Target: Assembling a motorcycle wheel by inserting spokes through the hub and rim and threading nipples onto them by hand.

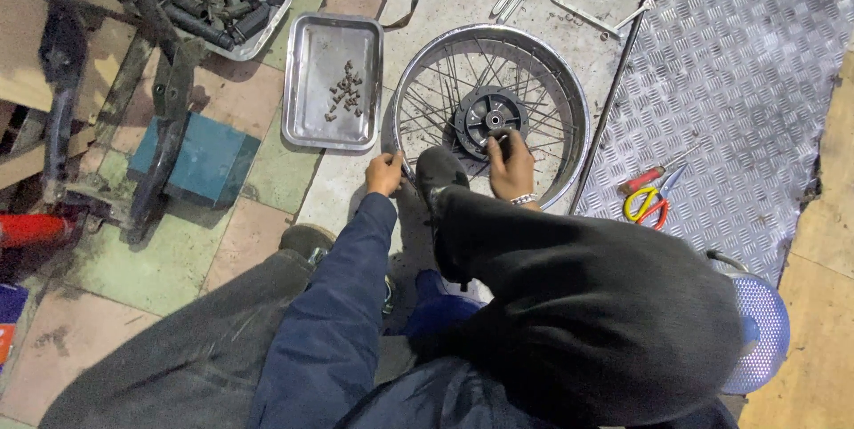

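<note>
With a tray (331,82) of nuts lying left and scissors (648,202) right, the left hand (384,173) is pinching the wheel (490,109) rim while the right hand (511,165) is gripping its hub (488,114).

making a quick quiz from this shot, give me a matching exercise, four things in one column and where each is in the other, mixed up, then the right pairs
Things:
1. small metal bits
2. scissors with yellow and red handles
3. left hand
4. right hand

Places:
A. on the chequer-plate metal sheet
B. at the dark hub of the spoked wheel
C. in the shallow steel tray
D. on the near rim of the spoked wheel

Pairs: 1-C, 2-A, 3-D, 4-B
</note>
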